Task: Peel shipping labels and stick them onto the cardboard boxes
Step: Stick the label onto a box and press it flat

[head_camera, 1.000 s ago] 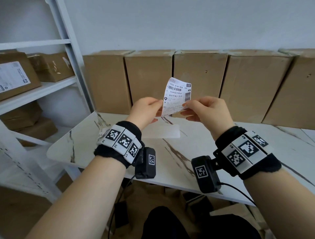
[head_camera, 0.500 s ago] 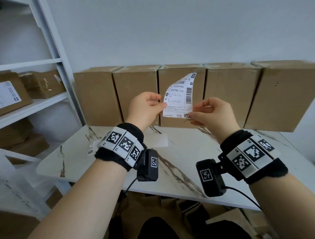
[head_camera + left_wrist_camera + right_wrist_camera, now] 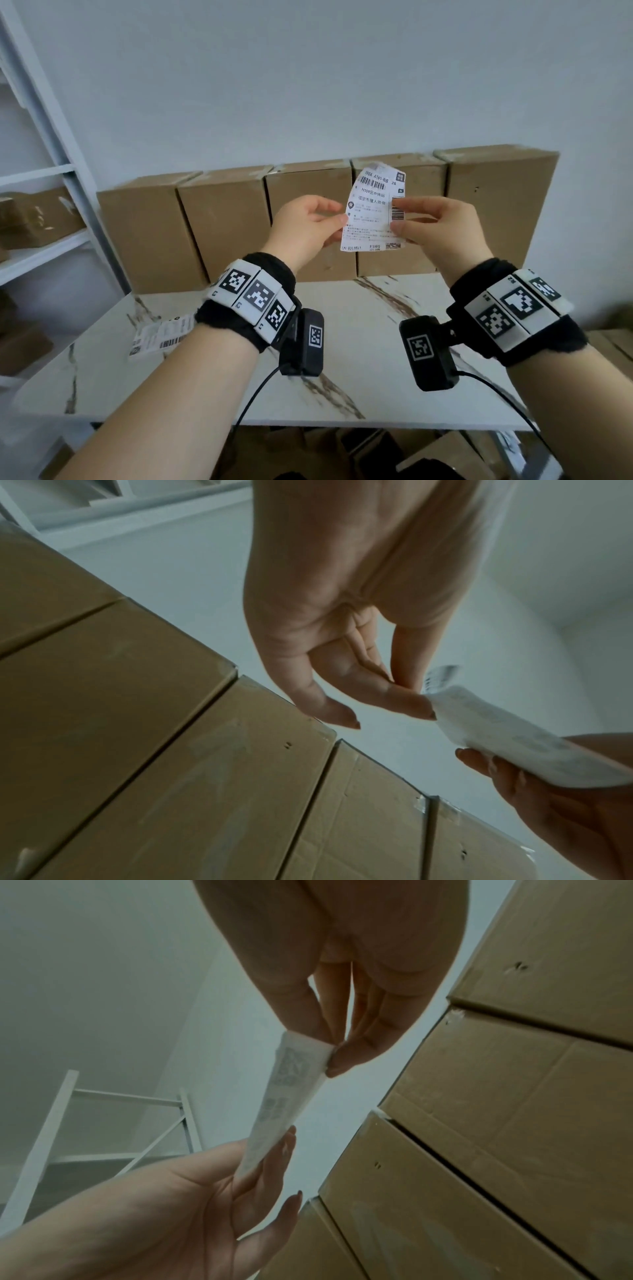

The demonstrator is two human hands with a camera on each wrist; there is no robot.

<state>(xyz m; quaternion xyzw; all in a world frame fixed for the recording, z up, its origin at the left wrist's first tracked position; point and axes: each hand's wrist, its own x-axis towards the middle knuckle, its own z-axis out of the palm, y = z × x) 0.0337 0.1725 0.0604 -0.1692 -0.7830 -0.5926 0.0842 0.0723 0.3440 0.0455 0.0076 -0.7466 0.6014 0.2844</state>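
Note:
A white shipping label [image 3: 373,209] with barcodes is held upright in the air, just in front of the row of upright cardboard boxes [image 3: 222,222] at the back of the table. My left hand [image 3: 337,219] pinches its left edge, my right hand [image 3: 397,214] pinches its right edge. In the left wrist view the left hand [image 3: 419,696] grips the label [image 3: 496,737] between thumb and fingertips. In the right wrist view the right hand [image 3: 329,1047] pinches the label [image 3: 291,1085] edge-on, next to the boxes [image 3: 479,1123].
A marble-patterned table [image 3: 359,359] carries a second printed label sheet [image 3: 161,337] at its left end. A white shelf rack [image 3: 58,212] with more cardboard boxes stands to the left. More boxes lie on the floor under the table.
Both hands have lifted the label up and away from the table, toward the fronts of the boxes. The label now stands more upright between the two hands.

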